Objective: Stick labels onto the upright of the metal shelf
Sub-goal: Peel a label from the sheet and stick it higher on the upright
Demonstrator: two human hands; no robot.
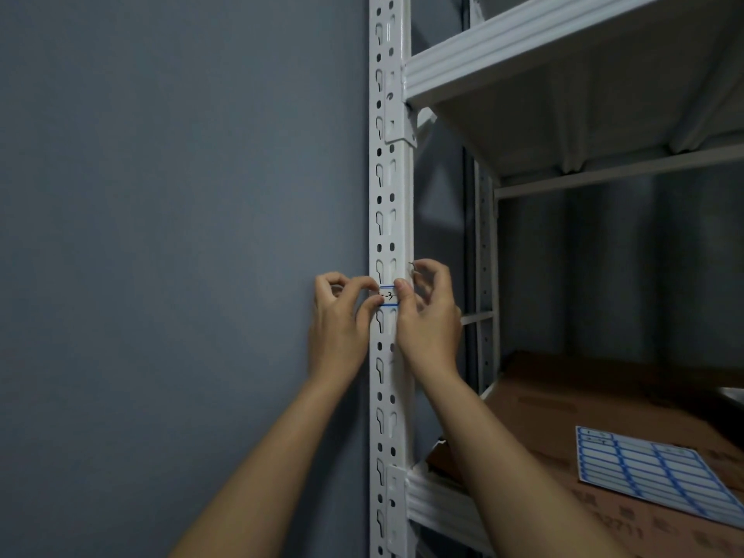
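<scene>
A white perforated metal upright [390, 195] runs from top to bottom at the middle of the view. A small white label [388, 296] with blue edges and handwriting lies across it at about mid height. My left hand [338, 324] pinches the label's left end between thumb and forefinger. My right hand [430, 324] has its thumb on the label's right end, with the other fingers curled beside the upright's right edge. The hands cover both ends of the label.
A grey-blue wall [181, 195] fills the left side. A white shelf board [563, 54] juts out at the upper right. On the lower shelf, a sheet of blue-framed labels [652, 473] lies on a brown cardboard box [563, 404].
</scene>
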